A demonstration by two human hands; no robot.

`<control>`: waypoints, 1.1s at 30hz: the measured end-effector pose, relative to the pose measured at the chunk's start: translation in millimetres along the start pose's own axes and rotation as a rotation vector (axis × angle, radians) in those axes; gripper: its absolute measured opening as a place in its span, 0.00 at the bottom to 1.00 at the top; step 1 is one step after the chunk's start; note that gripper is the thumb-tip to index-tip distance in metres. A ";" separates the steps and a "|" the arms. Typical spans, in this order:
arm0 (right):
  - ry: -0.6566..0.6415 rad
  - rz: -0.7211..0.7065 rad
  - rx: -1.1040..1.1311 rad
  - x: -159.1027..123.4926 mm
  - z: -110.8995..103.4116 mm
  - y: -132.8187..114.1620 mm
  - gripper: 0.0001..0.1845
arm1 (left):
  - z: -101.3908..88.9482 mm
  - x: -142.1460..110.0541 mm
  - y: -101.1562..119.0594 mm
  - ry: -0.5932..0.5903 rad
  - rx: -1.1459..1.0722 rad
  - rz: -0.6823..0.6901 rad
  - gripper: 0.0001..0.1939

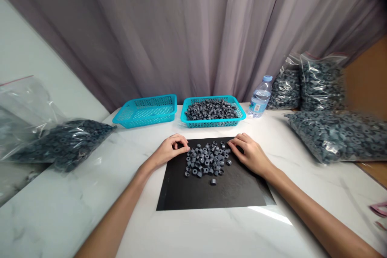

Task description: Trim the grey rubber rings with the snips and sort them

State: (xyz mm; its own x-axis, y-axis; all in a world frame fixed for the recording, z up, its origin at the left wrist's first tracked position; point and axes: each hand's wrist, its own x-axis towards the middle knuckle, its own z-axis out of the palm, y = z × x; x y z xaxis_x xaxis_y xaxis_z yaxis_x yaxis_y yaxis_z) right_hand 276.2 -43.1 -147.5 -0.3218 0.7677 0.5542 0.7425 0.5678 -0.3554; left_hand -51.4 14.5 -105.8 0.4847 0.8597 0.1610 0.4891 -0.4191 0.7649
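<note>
Now, L hand (173, 148) at left edge of grey rings (207, 160), thumb + index nearly together, can't tell if gripping; R hand (250, 154) at right edge, thumb + index apart. Rings heaped just below frame ctr. on black sheet (208, 198). Behind, mid-frame: 2 blue baskets (143, 120), bottle (260, 98) to rt.; bags (335, 137) far rt.

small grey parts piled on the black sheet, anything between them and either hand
Nothing visible. The left hand has its fingertips right by the left side of the pile of grey parts; the right hand is close by its right side.
</note>
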 end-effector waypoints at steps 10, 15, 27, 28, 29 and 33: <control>0.000 0.007 0.002 0.5 -0.7 -0.9 0.12 | -1.0 1.0 6.6 0.043 -0.103 -0.071 0.12; -0.001 0.010 0.005 0.5 -0.4 -0.8 0.13 | -0.8 -0.5 10.9 0.054 -0.175 -0.105 0.14; 0.009 0.006 0.016 0.4 -0.4 -0.7 0.14 | -0.3 -1.7 12.2 0.057 -0.196 -0.114 0.15; 0.009 0.005 0.017 0.5 -0.2 -0.6 0.15 | -0.3 -1.6 12.3 0.052 -0.193 -0.110 0.14; 0.008 0.005 0.018 0.6 -0.1 -0.5 0.15 | -0.4 -1.5 12.3 0.049 -0.192 -0.106 0.14; 0.004 -0.003 0.020 0.9 0.3 -0.2 0.15 | -0.5 -1.2 10.4 0.041 -0.184 -0.090 0.13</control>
State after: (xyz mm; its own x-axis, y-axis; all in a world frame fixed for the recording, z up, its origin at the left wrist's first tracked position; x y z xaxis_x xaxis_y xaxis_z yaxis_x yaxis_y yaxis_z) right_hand 275.6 -42.4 -147.2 -0.3211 0.7650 0.5583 0.7296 0.5757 -0.3691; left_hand -47.2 9.3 -97.7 0.4137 0.9039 0.1091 0.3867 -0.2829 0.8777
